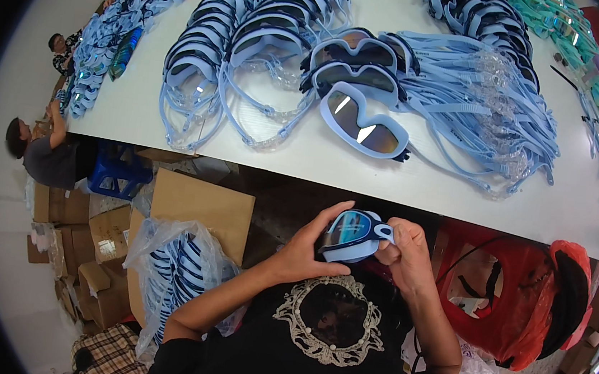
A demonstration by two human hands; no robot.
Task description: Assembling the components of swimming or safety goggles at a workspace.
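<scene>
Between my hands, in front of my chest, is a pair of light-blue swim goggles (358,252) with shiny blue mirrored lenses. My left hand (300,253) is closed around one end of the frame, thumb below and fingers above. At the other end, the fingers of my right hand (411,259) are curled and pinch the goggles beside a light-blue loop at the side. Part of that grip is hidden behind the fingers. Beyond my hands, several finished-looking goggles (363,130) with amber mirrored lenses lie on the white table, their straps (467,95) bunched to the right.
Rows of blue goggles (198,40) stand nested on the table (287,168). Green goggles (563,28) lie far right. Below left, an open carton (203,210) stands by a plastic bag (184,266) of blue parts; a red stool (475,305) is at right. Several people sit far left.
</scene>
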